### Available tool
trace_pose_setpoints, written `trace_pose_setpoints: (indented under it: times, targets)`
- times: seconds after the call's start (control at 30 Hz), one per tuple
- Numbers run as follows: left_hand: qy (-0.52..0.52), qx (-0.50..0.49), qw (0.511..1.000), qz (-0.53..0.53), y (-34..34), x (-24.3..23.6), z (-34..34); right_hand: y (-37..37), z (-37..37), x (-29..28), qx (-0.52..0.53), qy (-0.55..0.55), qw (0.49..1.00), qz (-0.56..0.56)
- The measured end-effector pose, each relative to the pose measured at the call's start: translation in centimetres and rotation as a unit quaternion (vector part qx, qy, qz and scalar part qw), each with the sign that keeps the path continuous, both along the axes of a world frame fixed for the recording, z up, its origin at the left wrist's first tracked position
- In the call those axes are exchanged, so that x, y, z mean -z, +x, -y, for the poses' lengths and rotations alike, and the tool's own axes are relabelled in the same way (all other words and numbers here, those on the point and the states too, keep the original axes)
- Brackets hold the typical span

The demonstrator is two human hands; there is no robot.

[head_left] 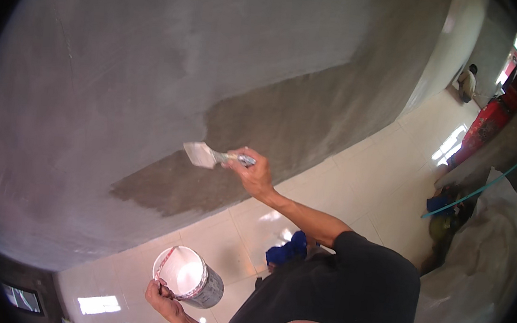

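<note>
My right hand (252, 174) is closed round the handle of a wide paintbrush (200, 154), whose pale bristles point left toward the grey wall (124, 76). Whether the bristles touch the wall I cannot tell. A darker, damp-looking patch (287, 115) spreads over the lower wall behind the brush and to its right. Low on the left, my left hand (164, 299) grips a bucket (209, 289) by its rim or handle. The bucket is dark outside and white inside, with whitish liquid in it; a red and white strip runs along its rim.
Glossy cream tiles (240, 224) cover the floor along the wall. To the right lie a pale sheet (477, 267) and a teal hose (477, 192). Another person (467, 83) crouches at the far right, near red material (489, 120). A dark-framed opening (23, 299) shows at lower left.
</note>
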State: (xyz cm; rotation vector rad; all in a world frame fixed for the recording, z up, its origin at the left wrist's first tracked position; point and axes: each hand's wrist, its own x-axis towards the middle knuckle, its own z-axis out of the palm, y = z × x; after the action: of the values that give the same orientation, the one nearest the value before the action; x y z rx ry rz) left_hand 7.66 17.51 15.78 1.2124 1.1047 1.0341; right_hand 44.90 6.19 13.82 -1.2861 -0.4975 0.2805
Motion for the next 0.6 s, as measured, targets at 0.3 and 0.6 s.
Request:
trace_pose_setpoints:
  times: [0.3, 0.6]
  targets:
    - [0.011, 0.059, 0.997, 0.058, 0.4, -2.3, 0.6, -3.6, 6.4, -4.2, -0.163, 0.099, 0.972, -0.135]
    - [0.083, 0.116, 0.989, 0.033, 3.8, -9.3, 1.9, -2.0, 8.3, -11.0, -0.302, 0.130, 0.941, -0.075]
